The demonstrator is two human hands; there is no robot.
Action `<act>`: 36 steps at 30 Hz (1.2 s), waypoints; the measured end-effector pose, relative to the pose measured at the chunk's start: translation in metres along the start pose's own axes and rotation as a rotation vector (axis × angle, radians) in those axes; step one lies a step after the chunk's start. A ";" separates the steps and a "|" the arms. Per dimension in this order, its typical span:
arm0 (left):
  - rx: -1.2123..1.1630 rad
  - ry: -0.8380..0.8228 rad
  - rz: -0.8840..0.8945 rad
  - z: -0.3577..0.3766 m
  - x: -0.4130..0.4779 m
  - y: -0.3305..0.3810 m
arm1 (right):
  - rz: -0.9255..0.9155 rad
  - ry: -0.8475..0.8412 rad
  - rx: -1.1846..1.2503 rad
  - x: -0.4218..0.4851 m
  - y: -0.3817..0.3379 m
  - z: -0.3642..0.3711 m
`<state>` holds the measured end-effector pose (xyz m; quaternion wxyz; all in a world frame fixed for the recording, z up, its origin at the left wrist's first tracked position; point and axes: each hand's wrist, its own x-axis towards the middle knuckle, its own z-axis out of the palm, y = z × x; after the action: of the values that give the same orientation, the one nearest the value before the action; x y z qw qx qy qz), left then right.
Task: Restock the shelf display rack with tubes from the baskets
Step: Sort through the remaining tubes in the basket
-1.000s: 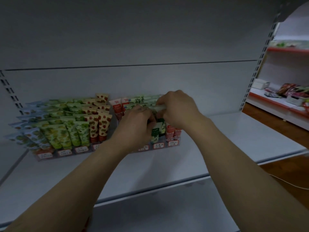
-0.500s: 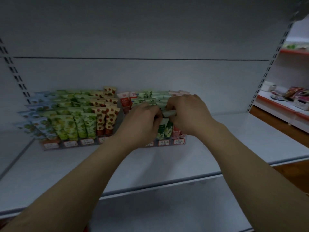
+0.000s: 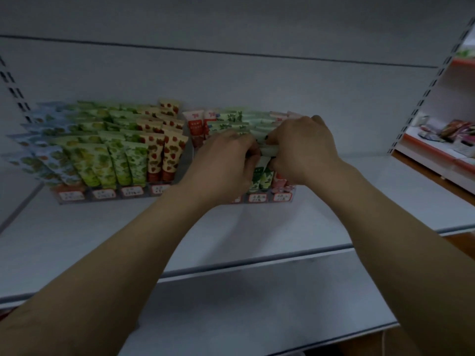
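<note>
Both hands are up at the far right display rack [image 3: 270, 200], close together with only a narrow gap between the knuckles. The left hand [image 3: 223, 163] has its fingers curled in and pinches one end of a pale green tube [image 3: 270, 151]; the right hand [image 3: 305, 150] is curled round the other end. The tube lies crosswise between them, roughly level, just above the rack's front rows (most of it is hidden inside the two grips, so only a short stretch shows).

Right below the hands stand dark green tubes [image 3: 259, 177] in the near row of that rack, with pink-capped ones just to their right. Farther back, paler green rows rise in steps, and red-and-white tubes [image 3: 196, 124] stand at the rack's far left. Small price labels [image 3: 257, 198] run along its near lip.

Just left of it sits a second rack [image 3: 87, 197], packed full: strawberry-print tubes [image 3: 167, 152] on its right side, leafy green tubes [image 3: 115, 160] in the middle, bluish ones [image 3: 43, 155] at the left.

Both racks rest on a white shelf [image 3: 257, 227] against a plain grey back panel [image 3: 257, 86], with another shelf [image 3: 257, 304] lower and nearer. A slotted upright [image 3: 421, 98] closes the bay on the right; beyond it, a red-edged shelf [image 3: 437, 155] carries some loose packets [image 3: 457, 129], too blurred to make out.
</note>
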<state>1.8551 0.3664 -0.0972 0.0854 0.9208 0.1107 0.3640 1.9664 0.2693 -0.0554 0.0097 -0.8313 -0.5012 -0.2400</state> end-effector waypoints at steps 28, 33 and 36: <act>0.219 -0.072 -0.224 -0.018 -0.013 0.009 | 0.026 -0.046 0.086 -0.004 -0.003 0.001; 0.200 -0.062 -0.247 -0.016 -0.010 0.010 | 0.035 -0.008 0.099 -0.006 0.001 0.007; 0.181 -0.077 -0.268 -0.019 -0.010 0.011 | 0.045 -0.046 0.115 -0.008 0.001 0.001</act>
<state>1.8365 0.3541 -0.0878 0.0541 0.9151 0.2616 0.3022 1.9646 0.2624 -0.0595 0.0514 -0.8459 -0.4952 -0.1911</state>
